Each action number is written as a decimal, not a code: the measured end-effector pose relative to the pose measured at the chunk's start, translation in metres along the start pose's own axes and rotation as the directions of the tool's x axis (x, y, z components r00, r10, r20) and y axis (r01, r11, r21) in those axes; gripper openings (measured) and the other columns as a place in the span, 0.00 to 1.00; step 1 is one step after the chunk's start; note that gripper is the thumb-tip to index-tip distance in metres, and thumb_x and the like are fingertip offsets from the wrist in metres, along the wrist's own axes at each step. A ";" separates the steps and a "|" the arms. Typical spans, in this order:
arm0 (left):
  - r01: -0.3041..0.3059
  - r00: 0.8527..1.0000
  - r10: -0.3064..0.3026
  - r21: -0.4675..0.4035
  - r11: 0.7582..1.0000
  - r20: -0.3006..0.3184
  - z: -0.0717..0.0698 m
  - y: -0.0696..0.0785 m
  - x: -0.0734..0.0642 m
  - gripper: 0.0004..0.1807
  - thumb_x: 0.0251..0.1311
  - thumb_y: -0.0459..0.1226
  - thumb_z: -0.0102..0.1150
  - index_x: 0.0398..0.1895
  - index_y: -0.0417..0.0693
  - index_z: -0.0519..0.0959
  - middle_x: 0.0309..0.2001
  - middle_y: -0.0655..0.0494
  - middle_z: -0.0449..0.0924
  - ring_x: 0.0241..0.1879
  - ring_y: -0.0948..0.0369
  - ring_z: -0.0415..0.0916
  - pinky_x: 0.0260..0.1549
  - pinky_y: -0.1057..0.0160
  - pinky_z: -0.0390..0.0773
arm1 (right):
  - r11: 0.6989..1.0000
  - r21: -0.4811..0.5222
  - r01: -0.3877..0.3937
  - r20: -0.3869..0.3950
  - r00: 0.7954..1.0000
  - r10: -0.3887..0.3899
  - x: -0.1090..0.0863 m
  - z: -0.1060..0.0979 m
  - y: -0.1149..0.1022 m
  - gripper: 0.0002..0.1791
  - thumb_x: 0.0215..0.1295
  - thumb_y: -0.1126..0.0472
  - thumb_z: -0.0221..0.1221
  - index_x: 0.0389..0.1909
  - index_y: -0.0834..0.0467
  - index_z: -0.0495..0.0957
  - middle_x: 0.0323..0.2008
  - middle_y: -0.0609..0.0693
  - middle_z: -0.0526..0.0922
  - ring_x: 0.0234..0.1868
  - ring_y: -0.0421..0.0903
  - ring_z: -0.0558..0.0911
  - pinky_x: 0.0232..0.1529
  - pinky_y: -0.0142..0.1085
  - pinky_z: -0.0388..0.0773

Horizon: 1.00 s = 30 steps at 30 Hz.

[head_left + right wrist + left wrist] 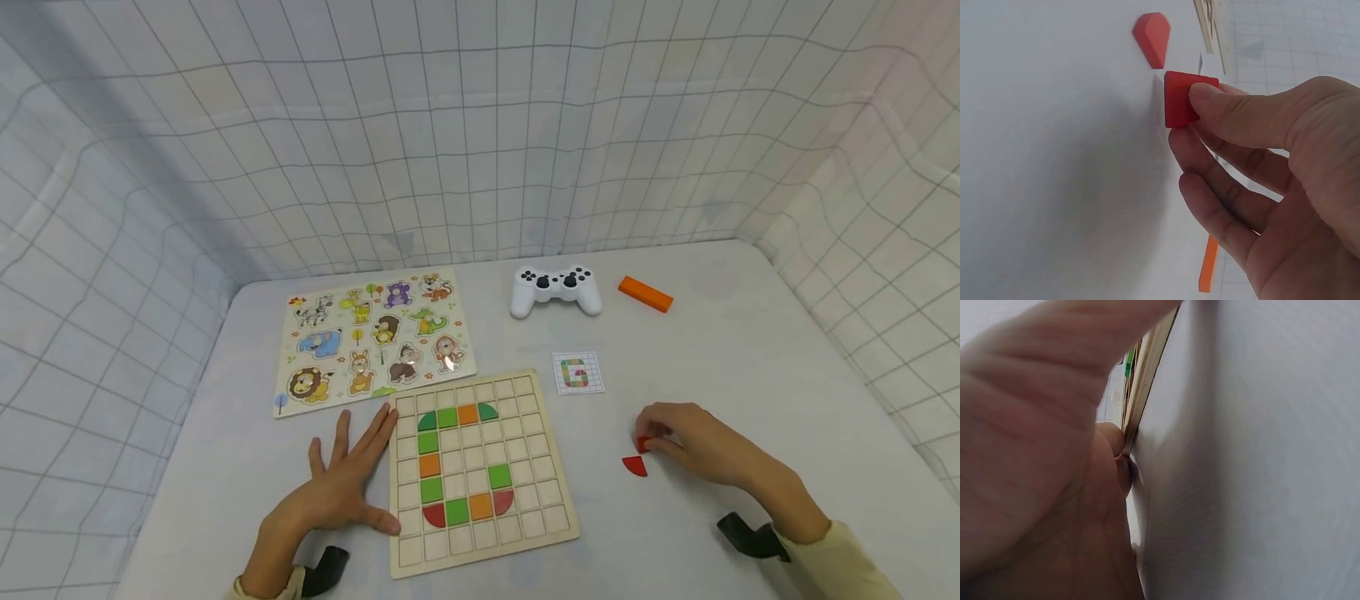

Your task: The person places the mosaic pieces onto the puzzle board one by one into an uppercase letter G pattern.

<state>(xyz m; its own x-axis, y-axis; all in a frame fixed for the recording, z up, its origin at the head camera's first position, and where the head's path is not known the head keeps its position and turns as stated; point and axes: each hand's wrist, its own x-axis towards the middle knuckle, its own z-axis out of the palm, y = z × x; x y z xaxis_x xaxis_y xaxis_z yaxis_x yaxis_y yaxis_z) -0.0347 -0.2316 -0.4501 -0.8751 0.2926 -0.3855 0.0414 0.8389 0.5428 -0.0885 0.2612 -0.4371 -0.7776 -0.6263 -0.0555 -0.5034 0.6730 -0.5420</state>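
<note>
My right hand (697, 447) pinches a red square tile (1177, 103) between thumb and fingers, low over the table. Just below it in the head view lies a red rounded-wedge tile (634, 466). With fingers spread, my left hand (337, 493) lies along the left edge of a wooden grid board (551, 492), thumb and fingertips right at its frame. Green, orange and red tiles sit in the board's cells in a partial ring, such as a green square tile (500, 476) and an orange square tile (481, 506).
A small pattern card (592, 385) with a coloured G lies beyond the board's right corner. Behind are a white game controller (555, 289) and an orange block (646, 294). An animal puzzle board (288, 404) lies at the back left. White grid-patterned cloth (480, 167) encloses the table.
</note>
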 end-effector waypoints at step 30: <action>-0.010 1.000 0.010 -0.004 1.000 -0.017 0.001 -0.002 0.001 0.83 0.22 0.63 0.81 0.82 0.59 0.37 0.82 0.51 0.28 0.74 0.33 0.08 0.58 0.22 0.13 | 0.978 0.163 0.127 0.070 0.988 -0.140 0.102 0.029 -0.075 0.04 0.69 0.61 0.63 0.43 0.52 0.83 0.37 0.39 0.85 0.39 0.33 0.80 0.44 0.30 0.80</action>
<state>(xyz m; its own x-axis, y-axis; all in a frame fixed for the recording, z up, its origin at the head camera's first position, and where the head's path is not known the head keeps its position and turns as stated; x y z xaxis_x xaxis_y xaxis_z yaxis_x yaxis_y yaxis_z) -0.0357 -0.2323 -0.4520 -0.8827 0.2932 -0.3672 0.0482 0.8338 0.5499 -0.1193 0.1355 -0.4271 -0.6713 -0.7403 -0.0372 -0.5303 0.5147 -0.6737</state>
